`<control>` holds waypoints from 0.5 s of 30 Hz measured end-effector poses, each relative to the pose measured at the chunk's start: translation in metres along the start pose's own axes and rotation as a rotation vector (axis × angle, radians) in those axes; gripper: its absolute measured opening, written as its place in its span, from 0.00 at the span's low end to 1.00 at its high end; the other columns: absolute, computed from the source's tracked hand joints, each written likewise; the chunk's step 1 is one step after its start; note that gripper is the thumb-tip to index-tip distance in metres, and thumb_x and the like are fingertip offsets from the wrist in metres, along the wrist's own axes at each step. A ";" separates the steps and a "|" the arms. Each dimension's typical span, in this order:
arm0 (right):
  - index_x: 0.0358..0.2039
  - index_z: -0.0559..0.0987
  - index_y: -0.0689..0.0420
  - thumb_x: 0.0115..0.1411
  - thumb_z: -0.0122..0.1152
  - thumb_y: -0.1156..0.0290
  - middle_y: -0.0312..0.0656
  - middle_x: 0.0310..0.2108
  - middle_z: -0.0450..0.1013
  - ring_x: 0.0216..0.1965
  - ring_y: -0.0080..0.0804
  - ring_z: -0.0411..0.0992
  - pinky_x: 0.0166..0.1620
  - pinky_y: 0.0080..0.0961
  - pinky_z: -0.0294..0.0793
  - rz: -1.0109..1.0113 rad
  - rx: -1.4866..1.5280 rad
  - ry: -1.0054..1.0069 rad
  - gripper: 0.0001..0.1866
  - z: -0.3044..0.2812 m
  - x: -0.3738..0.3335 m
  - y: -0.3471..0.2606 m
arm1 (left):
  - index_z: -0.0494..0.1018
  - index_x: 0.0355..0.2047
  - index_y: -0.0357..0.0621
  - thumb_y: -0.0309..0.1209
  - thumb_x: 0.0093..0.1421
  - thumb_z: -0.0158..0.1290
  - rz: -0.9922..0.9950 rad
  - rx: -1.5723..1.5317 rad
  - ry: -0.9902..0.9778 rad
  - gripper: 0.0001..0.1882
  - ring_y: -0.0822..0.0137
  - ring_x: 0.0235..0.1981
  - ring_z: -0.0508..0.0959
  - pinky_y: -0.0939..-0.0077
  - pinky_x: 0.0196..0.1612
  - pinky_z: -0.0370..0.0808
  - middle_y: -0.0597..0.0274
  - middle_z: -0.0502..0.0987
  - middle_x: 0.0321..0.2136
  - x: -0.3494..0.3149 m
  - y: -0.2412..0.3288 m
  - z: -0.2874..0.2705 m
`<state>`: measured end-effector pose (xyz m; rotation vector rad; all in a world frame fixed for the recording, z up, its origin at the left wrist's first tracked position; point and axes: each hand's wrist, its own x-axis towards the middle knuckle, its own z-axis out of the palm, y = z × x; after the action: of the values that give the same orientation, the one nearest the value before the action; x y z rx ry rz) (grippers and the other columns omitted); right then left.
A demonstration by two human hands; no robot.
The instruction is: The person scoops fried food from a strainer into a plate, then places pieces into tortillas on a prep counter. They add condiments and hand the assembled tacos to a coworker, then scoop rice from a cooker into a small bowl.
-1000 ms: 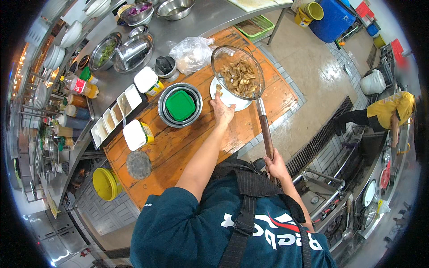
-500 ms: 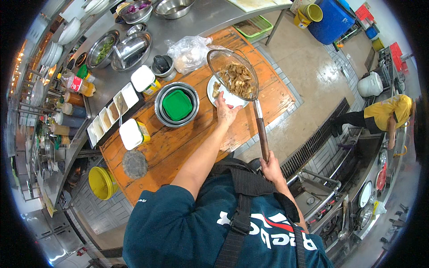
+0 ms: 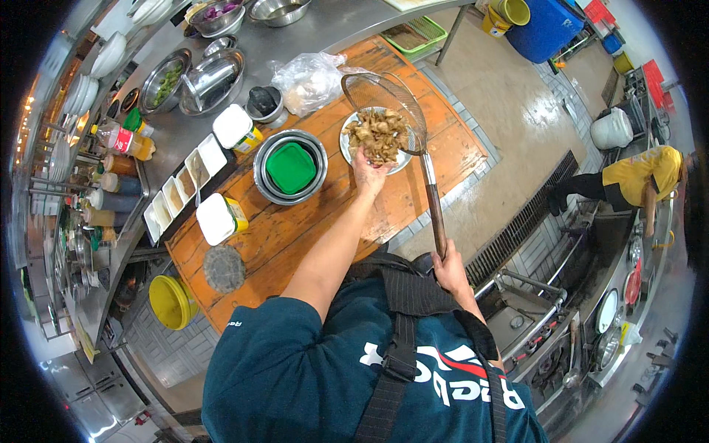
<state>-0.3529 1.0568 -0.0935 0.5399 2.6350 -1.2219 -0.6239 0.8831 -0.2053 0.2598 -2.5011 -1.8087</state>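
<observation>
Brown, irregular food pieces [image 3: 379,134] lie heaped on a white plate [image 3: 403,161] on the wooden table. My left hand [image 3: 371,175] is at the plate's near edge, open, its fingers apart and touching the nearest pieces. Some of its fingertips are hidden by the food. My right hand [image 3: 450,273] is closed around the brown handle of a long-handled wire strainer [image 3: 363,90]. The strainer's mesh basket is tilted over the far side of the plate, and its rim passes along the plate's right side.
Left of the plate, a green-lidded tub sits in a metal bowl [image 3: 260,177]. A clear plastic bag [image 3: 306,77] and a mortar [image 3: 264,109] stand behind it. White condiment containers [image 3: 177,193] line the table's left edge. A person in yellow [image 3: 642,177] bends at the right counter.
The brown pieces have gone from the strainer basket onto the plate. The strainer has tilted over, and my left hand has shifted slightly toward the pieces.
</observation>
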 end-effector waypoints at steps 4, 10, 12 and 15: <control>0.53 0.66 0.61 0.63 0.58 0.71 0.70 0.32 0.75 0.39 0.73 0.73 0.42 0.59 0.72 -0.008 -0.050 0.017 0.19 -0.005 -0.001 0.002 | 0.60 0.63 0.35 0.32 0.46 0.72 -0.041 0.172 0.035 0.47 0.44 0.56 0.70 0.57 0.60 0.70 0.40 0.66 0.53 -0.008 0.013 -0.011; 0.54 0.65 0.60 0.63 0.58 0.71 0.69 0.32 0.75 0.38 0.71 0.74 0.41 0.61 0.73 0.017 -0.160 0.067 0.21 -0.021 -0.002 -0.002 | 0.66 0.54 0.35 0.27 0.52 0.61 -0.005 0.278 0.100 0.29 0.42 0.54 0.71 0.58 0.59 0.70 0.40 0.67 0.51 -0.015 0.019 -0.042; 0.55 0.65 0.60 0.63 0.58 0.71 0.68 0.32 0.75 0.38 0.71 0.74 0.41 0.61 0.73 -0.011 -0.181 0.104 0.21 -0.027 -0.002 -0.005 | 0.66 0.51 0.36 0.27 0.53 0.58 -0.114 0.243 0.153 0.25 0.42 0.54 0.70 0.58 0.59 0.70 0.40 0.68 0.49 -0.013 0.008 -0.049; 0.54 0.66 0.60 0.63 0.58 0.72 0.68 0.32 0.75 0.38 0.71 0.74 0.41 0.59 0.72 -0.012 -0.112 0.089 0.21 -0.037 -0.003 -0.009 | 0.66 0.48 0.35 0.28 0.61 0.55 -0.411 -0.008 0.160 0.17 0.50 0.38 0.82 0.60 0.42 0.81 0.42 0.76 0.38 -0.006 -0.010 -0.049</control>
<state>-0.3545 1.0792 -0.0620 0.5720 2.7649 -1.0687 -0.6105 0.8348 -0.1988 0.9386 -2.4609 -1.8316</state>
